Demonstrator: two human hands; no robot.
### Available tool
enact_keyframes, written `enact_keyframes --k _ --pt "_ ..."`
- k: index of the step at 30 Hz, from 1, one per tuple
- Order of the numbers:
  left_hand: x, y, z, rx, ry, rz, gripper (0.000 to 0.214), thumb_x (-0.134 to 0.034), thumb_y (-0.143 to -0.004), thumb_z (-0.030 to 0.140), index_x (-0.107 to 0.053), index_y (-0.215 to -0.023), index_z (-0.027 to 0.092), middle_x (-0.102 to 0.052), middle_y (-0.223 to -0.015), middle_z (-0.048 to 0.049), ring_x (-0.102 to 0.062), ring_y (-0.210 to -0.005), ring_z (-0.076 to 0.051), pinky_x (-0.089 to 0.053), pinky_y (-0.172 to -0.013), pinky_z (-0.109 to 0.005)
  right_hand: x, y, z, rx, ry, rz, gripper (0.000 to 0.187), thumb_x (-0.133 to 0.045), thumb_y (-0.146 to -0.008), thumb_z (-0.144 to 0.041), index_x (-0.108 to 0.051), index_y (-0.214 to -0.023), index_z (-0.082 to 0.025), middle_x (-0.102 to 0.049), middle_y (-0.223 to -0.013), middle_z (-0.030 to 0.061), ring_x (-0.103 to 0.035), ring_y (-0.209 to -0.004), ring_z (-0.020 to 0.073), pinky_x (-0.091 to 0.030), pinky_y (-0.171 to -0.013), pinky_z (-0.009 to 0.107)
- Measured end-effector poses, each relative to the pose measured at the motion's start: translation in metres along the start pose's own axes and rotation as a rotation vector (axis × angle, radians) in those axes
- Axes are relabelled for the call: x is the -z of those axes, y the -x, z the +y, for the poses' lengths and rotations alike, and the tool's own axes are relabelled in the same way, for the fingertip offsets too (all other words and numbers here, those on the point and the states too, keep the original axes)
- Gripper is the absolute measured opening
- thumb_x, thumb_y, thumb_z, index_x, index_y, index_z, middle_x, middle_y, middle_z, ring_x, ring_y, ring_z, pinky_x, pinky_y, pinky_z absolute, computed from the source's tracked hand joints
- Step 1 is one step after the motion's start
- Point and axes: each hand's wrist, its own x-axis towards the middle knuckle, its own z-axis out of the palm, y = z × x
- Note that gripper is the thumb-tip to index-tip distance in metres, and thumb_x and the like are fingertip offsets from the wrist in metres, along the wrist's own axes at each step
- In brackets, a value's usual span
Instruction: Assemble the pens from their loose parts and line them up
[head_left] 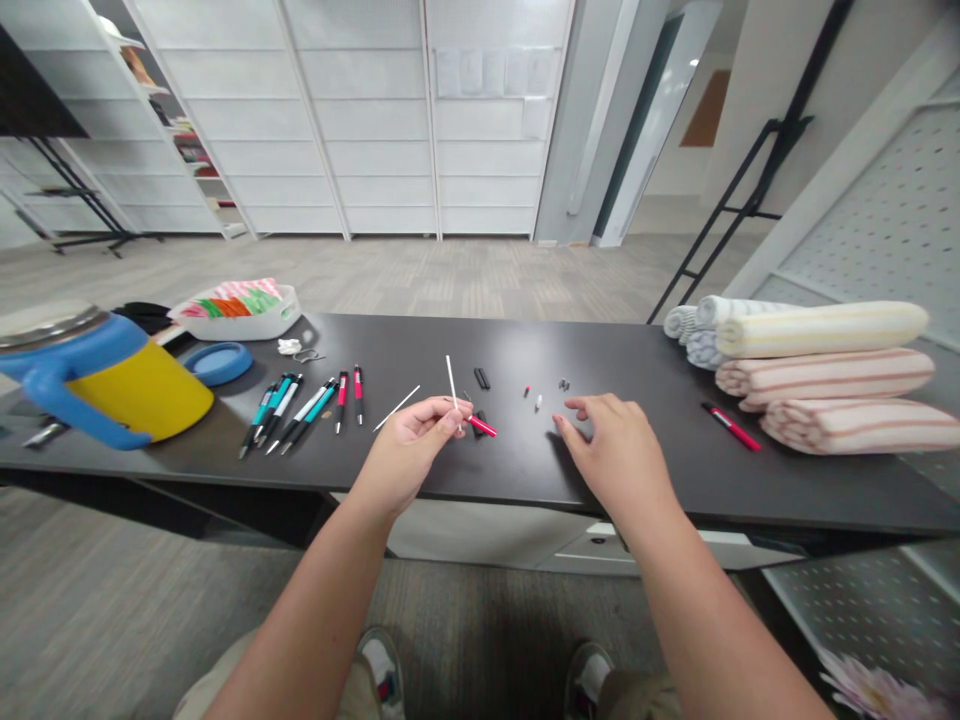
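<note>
My left hand (412, 440) pinches a thin white pen refill (451, 378) upright between thumb and fingers. Just beyond its fingertips lie a red pen barrel (482, 427) and a dark piece partly hidden beneath it. A second white refill (397, 408) rests on the table left of that hand. My right hand (615, 440) hovers low over the table, thumb and fingers apart, with nothing visible in it. Close to it are a small white pen part (538, 402), a tiny red part (526, 391) and small metal springs (564, 384). Two black pen grips (481, 378) lie farther back.
Several teal, white and black pens (289, 412) and two red pens (349, 398) lie to the left, near a blue-yellow mug (127, 385), a blue lid (219, 363) and a white basket (247, 322). Rightward are a red pen (731, 427) and rolled towels (825, 375).
</note>
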Motion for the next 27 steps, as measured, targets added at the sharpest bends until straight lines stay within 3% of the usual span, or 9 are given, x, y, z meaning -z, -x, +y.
enact_keyframes --k 7,12,20,25,27 --pt "-0.001 0.0 0.001 -0.005 -0.016 0.002 0.033 -0.081 -0.089 0.047 -0.083 -0.1 0.016 -0.076 -0.113 -0.0108 -0.064 -0.09 -0.017 -0.052 -0.092 -0.033 -0.018 -0.011 -0.014 -0.02 0.106 -0.027 0.029 -0.075 -0.094 -0.05 -0.076 -0.1 -0.022 -0.075 -0.096 0.0138 -0.061 -0.094 0.0337 -0.044 -0.073 0.041" --pt "-0.001 0.0 0.0 0.006 -0.003 0.005 0.031 -0.081 -0.089 0.045 -0.083 -0.101 0.017 -0.077 -0.11 -0.0095 -0.065 -0.087 -0.016 -0.052 -0.093 -0.032 -0.029 -0.02 -0.02 -0.035 0.108 0.034 0.029 -0.072 -0.095 -0.05 -0.074 -0.088 -0.022 -0.074 -0.087 0.0123 -0.062 -0.089 0.0315 -0.043 -0.071 0.04" --pt "-0.002 0.0 0.002 0.003 0.0 0.011 0.031 -0.081 -0.088 0.046 -0.083 -0.098 0.016 -0.077 -0.112 -0.01 -0.065 -0.086 -0.016 -0.053 -0.094 -0.033 -0.023 -0.023 -0.023 -0.105 0.081 -0.039 0.014 -0.07 -0.096 -0.033 -0.073 -0.086 -0.023 -0.077 -0.089 0.0108 -0.063 -0.089 0.032 -0.042 -0.069 0.039" --pt "0.0 0.0 -0.001 0.004 0.019 0.029 0.029 -0.081 -0.089 0.044 -0.082 -0.099 0.016 -0.077 -0.109 -0.0096 -0.065 -0.088 -0.015 -0.052 -0.093 -0.032 -0.018 -0.022 -0.027 -0.054 -0.056 0.061 0.014 -0.064 -0.098 -0.03 -0.071 -0.09 -0.022 -0.077 -0.088 0.0096 -0.067 -0.082 0.0275 -0.045 -0.07 0.037" --pt "0.001 0.0 -0.002 0.0 0.036 0.033 0.028 -0.081 -0.09 0.043 -0.082 -0.097 0.016 -0.077 -0.111 -0.01 -0.066 -0.088 -0.015 -0.052 -0.093 -0.031 -0.015 -0.018 -0.032 -0.012 -0.155 0.045 0.011 -0.064 -0.098 -0.029 -0.071 -0.093 -0.022 -0.076 -0.084 0.006 -0.069 -0.076 0.0238 -0.046 -0.07 0.035"
